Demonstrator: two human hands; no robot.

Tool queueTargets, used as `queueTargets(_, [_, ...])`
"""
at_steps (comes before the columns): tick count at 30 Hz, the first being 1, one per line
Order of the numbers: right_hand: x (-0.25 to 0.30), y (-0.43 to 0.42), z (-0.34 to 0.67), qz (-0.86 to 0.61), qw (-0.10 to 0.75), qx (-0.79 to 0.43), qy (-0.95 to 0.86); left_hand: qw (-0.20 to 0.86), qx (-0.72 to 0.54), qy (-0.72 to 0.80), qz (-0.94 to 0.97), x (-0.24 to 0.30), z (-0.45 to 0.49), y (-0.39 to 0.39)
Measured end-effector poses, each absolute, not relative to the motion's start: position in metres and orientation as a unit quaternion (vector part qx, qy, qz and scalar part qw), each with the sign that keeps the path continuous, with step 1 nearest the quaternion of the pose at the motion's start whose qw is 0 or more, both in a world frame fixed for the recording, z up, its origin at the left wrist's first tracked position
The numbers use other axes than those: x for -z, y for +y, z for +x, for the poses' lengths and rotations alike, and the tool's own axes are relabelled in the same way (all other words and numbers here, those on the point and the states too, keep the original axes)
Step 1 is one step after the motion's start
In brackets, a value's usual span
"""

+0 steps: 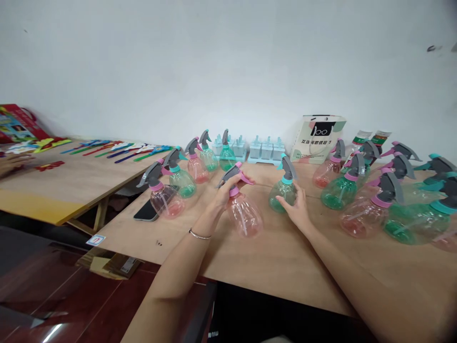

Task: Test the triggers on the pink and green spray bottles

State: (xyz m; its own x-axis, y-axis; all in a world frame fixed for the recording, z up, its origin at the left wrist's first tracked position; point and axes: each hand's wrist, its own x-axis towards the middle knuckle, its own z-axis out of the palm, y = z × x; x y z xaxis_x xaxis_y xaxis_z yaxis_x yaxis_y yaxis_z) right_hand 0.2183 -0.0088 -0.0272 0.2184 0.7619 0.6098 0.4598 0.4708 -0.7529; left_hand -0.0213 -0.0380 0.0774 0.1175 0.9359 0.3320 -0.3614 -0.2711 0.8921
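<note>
My left hand (224, 189) is wrapped round the neck of a pink spray bottle (244, 213) with a grey and pink trigger head; the bottle stands tilted on the wooden table (271, 257). My right hand (295, 207) rests against the side of a green spray bottle (283, 190) with a grey and teal head, fingers curled round its belly. The green bottle stands upright just right of the pink one. A thin bracelet sits on my left wrist.
Several pink and green spray bottles stand left (171, 188) and right (374, 205) of my hands. A dark phone (146, 210) lies near the left bottles. Light-blue moulds (266, 150) and a paper bag (317, 138) stand by the wall. Another person's hand (12, 162) rests on the left table.
</note>
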Motion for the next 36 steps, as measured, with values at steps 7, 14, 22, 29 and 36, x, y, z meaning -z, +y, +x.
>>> queueTargets(7, [0.031,-0.007,0.219,-0.492,0.601,-0.129,-0.617,0.452,-0.64,0.272,0.559,-0.076,-0.022,-0.039])
queueTargets(14, [0.028,-0.009,0.218,-0.498,0.597,-0.131,-0.615,0.47,-0.627,0.248,0.569,-0.073,-0.024,-0.034])
queueTargets(22, [0.028,-0.01,0.218,-0.498,0.596,-0.138,-0.614,0.475,-0.591,0.287,0.585,-0.076,-0.025,-0.038])
queueTargets(29, [0.027,-0.01,0.218,-0.497,0.596,-0.141,-0.615,0.403,-0.642,0.281,0.589,-0.069,-0.029,-0.03])
queueTargets(36, [0.026,-0.013,0.216,-0.498,0.594,-0.16,-0.611,0.165,-0.659,0.379,0.629,-0.07,-0.054,-0.016])
